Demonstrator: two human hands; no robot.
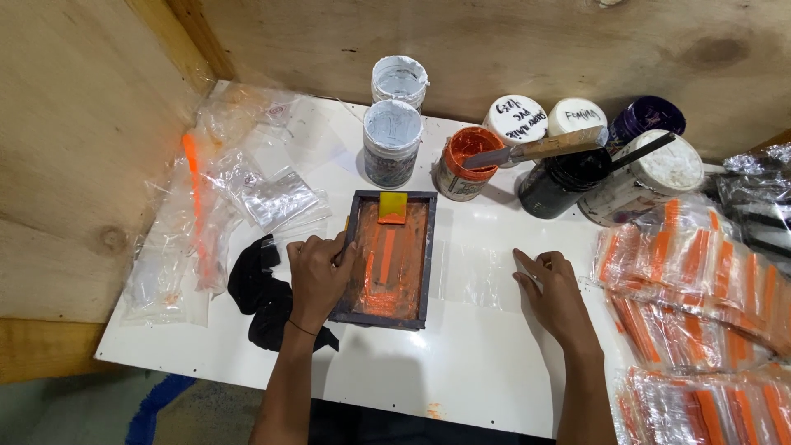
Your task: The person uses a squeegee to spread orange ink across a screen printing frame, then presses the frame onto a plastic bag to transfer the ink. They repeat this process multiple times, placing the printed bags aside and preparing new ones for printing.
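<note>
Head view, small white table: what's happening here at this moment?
A person works at a white table set against plywood walls. The left hand rests on the left edge of a small dark-framed printing screen smeared with orange ink, a yellow squeegee lying at its top end. The right hand presses flat on a clear plastic bag beside the frame. Behind stand paint jars; the orange paint jar has a spatula across it. Bagged orange pieces pile up at right, and a black rag lies at left.
</note>
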